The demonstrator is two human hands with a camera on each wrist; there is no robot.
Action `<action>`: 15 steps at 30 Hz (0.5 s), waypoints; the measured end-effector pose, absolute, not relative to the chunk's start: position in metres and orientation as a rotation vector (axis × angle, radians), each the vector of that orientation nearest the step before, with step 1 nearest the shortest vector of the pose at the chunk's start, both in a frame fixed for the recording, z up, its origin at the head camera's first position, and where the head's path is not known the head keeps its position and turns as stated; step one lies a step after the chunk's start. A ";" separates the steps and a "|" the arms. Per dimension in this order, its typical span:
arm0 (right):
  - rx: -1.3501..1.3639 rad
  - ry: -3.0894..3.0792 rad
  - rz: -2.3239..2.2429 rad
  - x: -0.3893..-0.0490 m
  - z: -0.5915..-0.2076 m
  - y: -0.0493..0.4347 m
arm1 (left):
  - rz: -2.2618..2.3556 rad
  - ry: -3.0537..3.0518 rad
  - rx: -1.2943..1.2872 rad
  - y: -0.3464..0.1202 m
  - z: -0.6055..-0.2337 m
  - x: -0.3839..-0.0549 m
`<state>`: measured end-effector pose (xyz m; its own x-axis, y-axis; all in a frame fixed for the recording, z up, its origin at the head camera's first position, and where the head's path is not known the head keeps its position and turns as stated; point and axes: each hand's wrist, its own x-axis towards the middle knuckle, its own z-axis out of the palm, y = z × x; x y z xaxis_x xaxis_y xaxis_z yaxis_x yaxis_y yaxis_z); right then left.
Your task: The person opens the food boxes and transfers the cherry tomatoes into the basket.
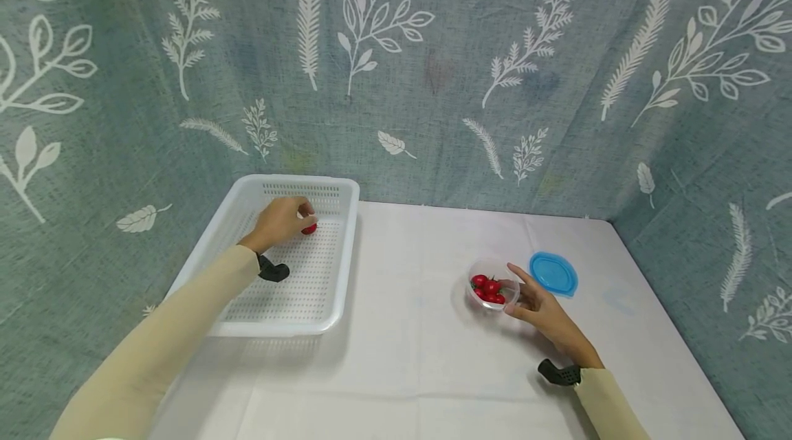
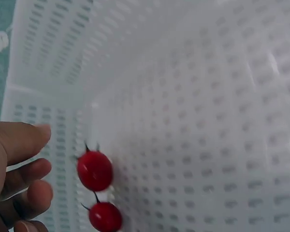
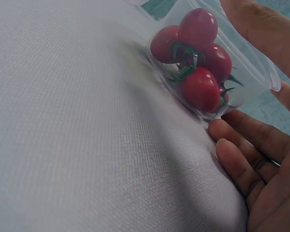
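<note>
My left hand (image 1: 280, 221) reaches into a white perforated basket (image 1: 339, 275). Two cherry tomatoes (image 2: 94, 171) with stems lie on the basket floor in the left wrist view. Thumb and fingers (image 2: 37, 195) are loosely bent beside them, with a gap between and nothing held. Over on the right, my right hand (image 1: 547, 316) holds a small clear plastic container (image 1: 491, 267) by its side, thumb and fingers around it. Several red cherry tomatoes (image 3: 199, 89) with green stems are inside; the container is tilted in the head view.
A blue lid (image 1: 553, 273) lies on the white tablecloth (image 1: 408, 289), just beyond the right hand. Green-grey curtains (image 1: 408, 110) with white leaf prints stand behind the table and along both sides. Each wrist wears a black strap (image 1: 559, 374).
</note>
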<state>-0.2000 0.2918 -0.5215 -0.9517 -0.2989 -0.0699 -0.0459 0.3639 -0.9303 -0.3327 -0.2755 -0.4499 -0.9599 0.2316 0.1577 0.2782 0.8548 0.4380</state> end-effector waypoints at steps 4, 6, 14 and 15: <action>-0.300 2.389 -1.628 -0.199 -0.522 0.292 | -0.797 -2.908 -0.446 -0.259 -0.433 -0.329; -0.299 2.393 -1.623 -0.199 -0.522 0.292 | -0.832 -2.890 -0.474 -0.250 -0.426 -0.327; -0.312 2.393 -1.622 -0.199 -0.520 0.290 | -0.934 -2.780 -0.610 -0.213 -0.414 -0.322; -0.310 2.390 -1.624 -0.199 -0.520 0.290 | -0.944 -2.768 -0.627 -0.208 -0.412 -0.321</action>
<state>-0.1994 0.2898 -0.5198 -0.9500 -0.3034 -0.0742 -0.0429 0.3620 -0.9312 -0.3210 -0.2076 -0.4125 -0.9013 0.3382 0.2706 0.4331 0.7144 0.5496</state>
